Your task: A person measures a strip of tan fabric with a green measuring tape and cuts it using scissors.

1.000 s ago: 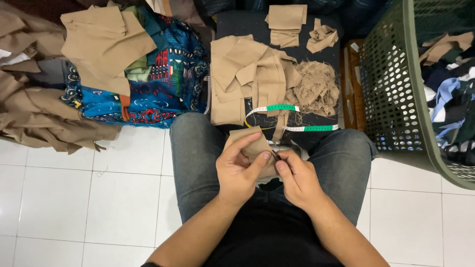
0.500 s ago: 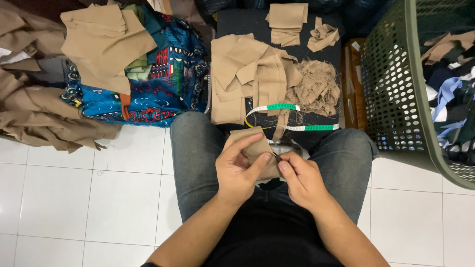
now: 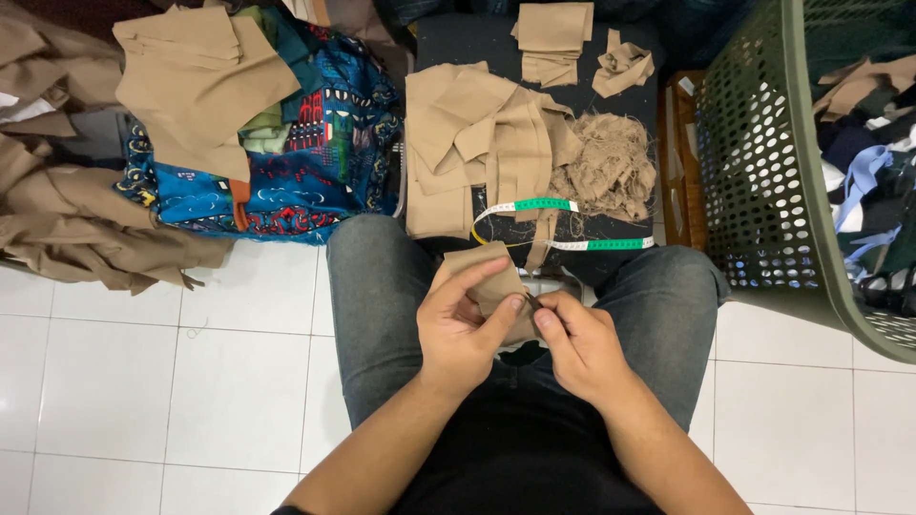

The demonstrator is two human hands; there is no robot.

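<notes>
Two hands meet over the lap of the seated person, between the knees in grey jeans [image 3: 382, 305]. The left hand [image 3: 468, 329] grasps a small tan fabric piece [image 3: 489, 278], with the thumb on its near edge and the fingers curled behind it. The right hand [image 3: 580, 345] pinches a thin dark tool [image 3: 530, 301] that touches the same piece; what kind of tool it is I cannot tell. Just beyond the knees, on a dark surface [image 3: 458, 38], lie a pile of cut tan pieces [image 3: 477, 143], a heap of frayed tan threads [image 3: 611, 167] and a green and white measuring tape [image 3: 549, 205]. On the far left lies blue patterned cloth [image 3: 315, 162] under more tan fabric. At the right stands a green laundry basket [image 3: 754, 153] with mixed clothes.
</notes>
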